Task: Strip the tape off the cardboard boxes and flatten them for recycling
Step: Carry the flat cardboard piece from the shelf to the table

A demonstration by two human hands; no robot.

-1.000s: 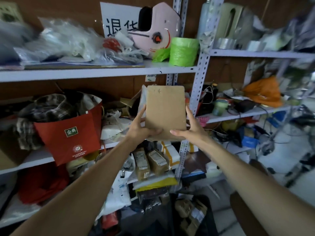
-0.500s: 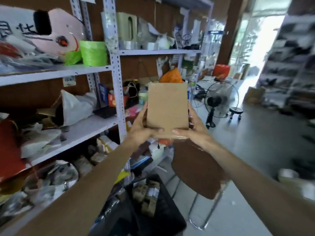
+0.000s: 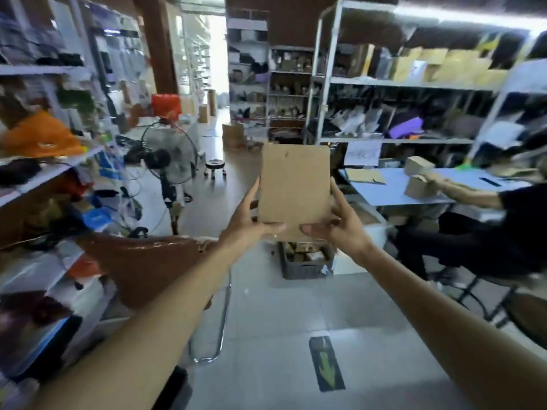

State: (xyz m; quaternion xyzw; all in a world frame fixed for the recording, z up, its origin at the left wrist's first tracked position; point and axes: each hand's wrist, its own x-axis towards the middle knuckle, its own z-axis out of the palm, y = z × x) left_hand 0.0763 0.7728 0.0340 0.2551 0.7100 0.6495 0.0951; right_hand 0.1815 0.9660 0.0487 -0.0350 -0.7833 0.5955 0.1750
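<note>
A flat brown cardboard piece (image 3: 294, 187) stands upright at arm's length in the middle of the head view. My left hand (image 3: 247, 223) grips its lower left edge, thumb across the front. My right hand (image 3: 337, 224) grips the lower right edge the same way. No tape shows on the face turned to me. Small cardboard boxes (image 3: 418, 176) sit on a light blue table (image 3: 384, 196) at the right.
A person in black (image 3: 485, 232) sits at that table handling a box. A grey crate (image 3: 306, 260) of scraps stands on the floor below the cardboard. A brown chair (image 3: 154, 261) is at my left, a floor fan (image 3: 170, 161) beyond it, and shelving lines both sides.
My view has swung right, from the cluttered shelves to the aisle and the blue table. Both hands keep the same hold on the cardboard, still upright in front of me.
</note>
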